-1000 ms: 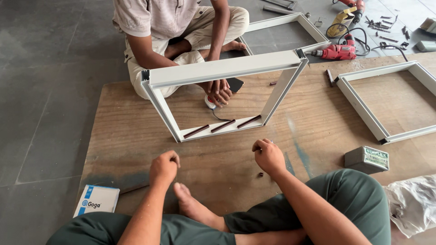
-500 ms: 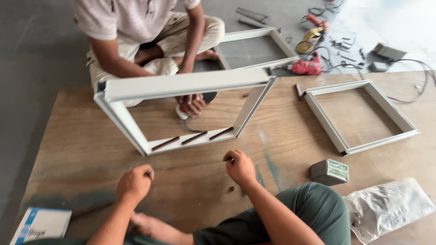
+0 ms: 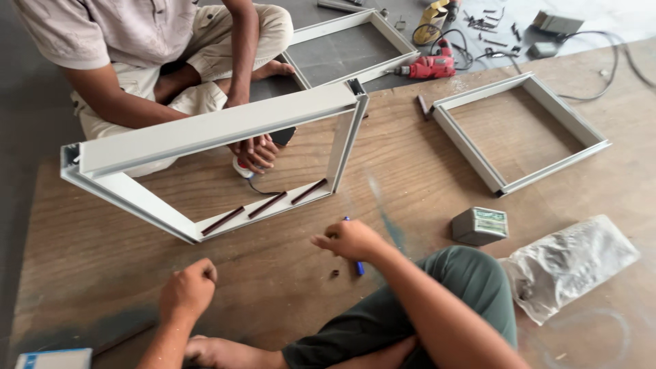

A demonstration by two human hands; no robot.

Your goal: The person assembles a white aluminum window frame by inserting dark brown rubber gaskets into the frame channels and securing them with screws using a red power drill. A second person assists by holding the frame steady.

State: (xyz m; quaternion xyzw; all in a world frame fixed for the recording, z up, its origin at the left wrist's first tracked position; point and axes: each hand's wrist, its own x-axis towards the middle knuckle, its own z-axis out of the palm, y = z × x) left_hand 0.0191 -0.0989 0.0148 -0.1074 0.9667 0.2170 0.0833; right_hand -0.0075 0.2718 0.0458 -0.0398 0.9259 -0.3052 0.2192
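Resting on the brown wooden board, the right hand curls round what seems a slim blue pen, its length running near to far. The left hand, fisted and apparently empty, sits left. The pale grey aluminium frame stands just beyond, a co-worker's hand behind it; a small grey box lies right.

A red drill lies beyond the tabletop; a small box sits beside a plastic bag.

pale grey frame; blue pen; red drill; green trousers
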